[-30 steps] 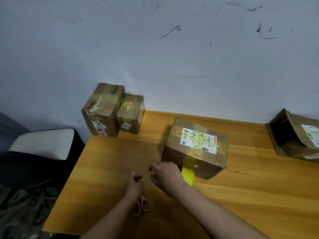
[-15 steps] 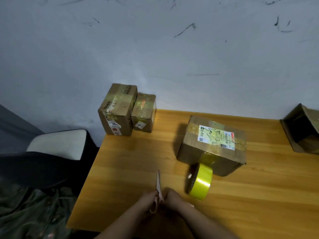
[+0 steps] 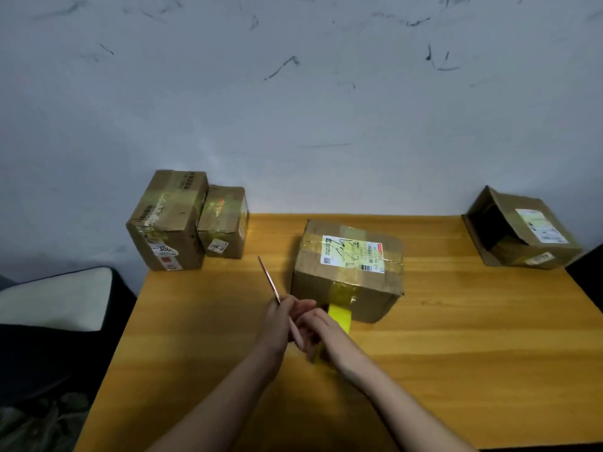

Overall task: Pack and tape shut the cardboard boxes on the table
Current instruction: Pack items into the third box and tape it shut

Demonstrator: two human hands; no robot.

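Note:
A sealed cardboard box [image 3: 349, 262] with a white label stands mid-table, a yellow tape strip running down its front face to the yellow tape roll [image 3: 340, 316]. My right hand [image 3: 323, 332] lies over the roll with fingers curled round it, hiding most of it. Just left of it, my left hand [image 3: 279, 324] grips pink-handled scissors [image 3: 269, 278], whose closed blades point up and to the left. Both hands are in front of the box's near left corner.
Two taped boxes [image 3: 168, 223] [image 3: 223, 223] stand side by side at the wooden table's [image 3: 456, 347] back left corner. An open box [image 3: 522, 233] lies on its side at the back right. A dark chair with a white cushion [image 3: 55, 298] stands left of the table.
My left hand has raised the scissors off the table, blades up. My right hand left the scissors and went onto the tape roll beside the box.

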